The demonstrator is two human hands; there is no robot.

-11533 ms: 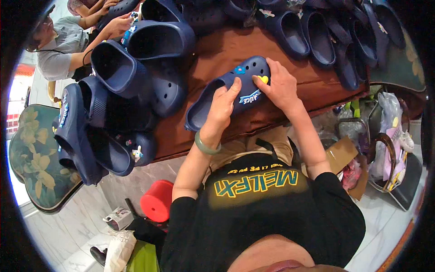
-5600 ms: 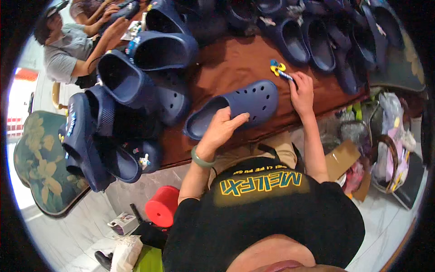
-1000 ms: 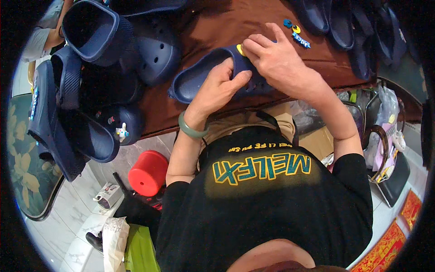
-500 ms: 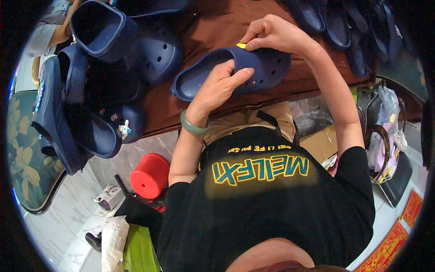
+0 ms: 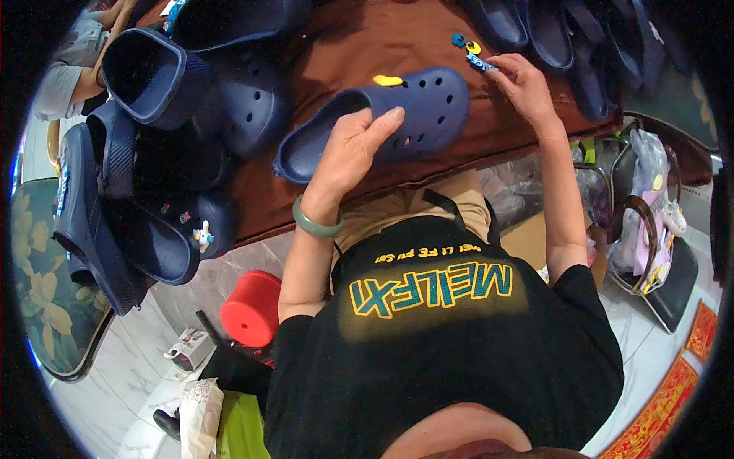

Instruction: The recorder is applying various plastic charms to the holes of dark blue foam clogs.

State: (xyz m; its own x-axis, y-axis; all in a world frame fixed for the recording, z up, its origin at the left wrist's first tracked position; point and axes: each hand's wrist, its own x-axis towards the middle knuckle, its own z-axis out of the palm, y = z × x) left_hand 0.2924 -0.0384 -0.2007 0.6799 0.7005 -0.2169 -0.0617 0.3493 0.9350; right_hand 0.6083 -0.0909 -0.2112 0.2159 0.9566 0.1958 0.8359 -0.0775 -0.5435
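One navy clog (image 5: 432,103) on the table (image 5: 367,46), clamped near its opening by the left hand (image 5: 348,153); in the right hand (image 5: 526,86), a blue charm (image 5: 477,61), pinched by thumb and fingers. Probably light, springy foam, best taken by the side wall. Hidden: much of the left hand's grip, the charm's pinched end. Cut off above: upper clogs (image 5: 222,38).

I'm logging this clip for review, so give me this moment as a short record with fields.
Left hand: holds a perforated navy foam clog by its upper
Right hand: at one end of a blue banner-shaped charm; grip unclear
On the clog: elongated yellow charm, far side
Beside the banner-shaped charm: small yellow charm; blue flower-shaped charm
Surface: brown tablecloth
Around: more navy clogs; red round plastic stool
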